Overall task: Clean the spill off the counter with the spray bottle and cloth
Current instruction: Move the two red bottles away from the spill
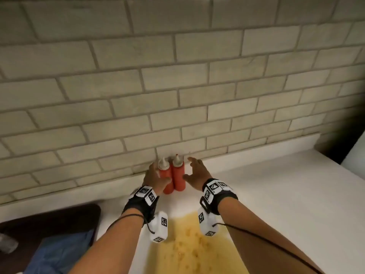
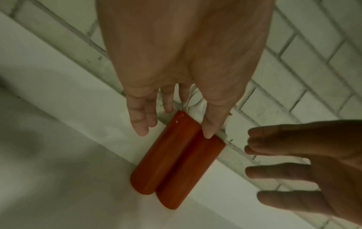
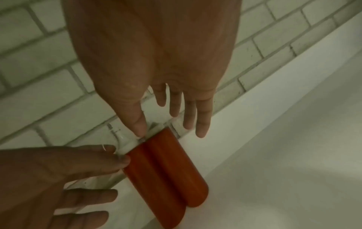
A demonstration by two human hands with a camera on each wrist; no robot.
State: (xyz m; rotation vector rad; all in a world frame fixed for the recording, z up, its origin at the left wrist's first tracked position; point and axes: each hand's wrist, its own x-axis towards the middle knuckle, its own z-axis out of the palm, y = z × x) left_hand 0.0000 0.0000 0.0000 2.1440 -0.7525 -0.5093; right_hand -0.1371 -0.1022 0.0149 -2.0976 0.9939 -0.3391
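Both hands reach with fingers spread: the left hand touches the left of two red plastic squeeze bottles, the right hand stays just beside them, gripping nothing. I judge they push the bottles against the tiled wall to free the white counter. Nearer than the bottles lies the yellow spill; left of it a blue cloth. No spray bottle is clearly visible.

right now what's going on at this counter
A person reaches to two red squeeze bottles standing side by side against the tiled wall. The left hand touches the left bottle; the right hand is open beside the other, not gripping. The yellow spill still covers the counter, and a blue cloth lies unused at left.
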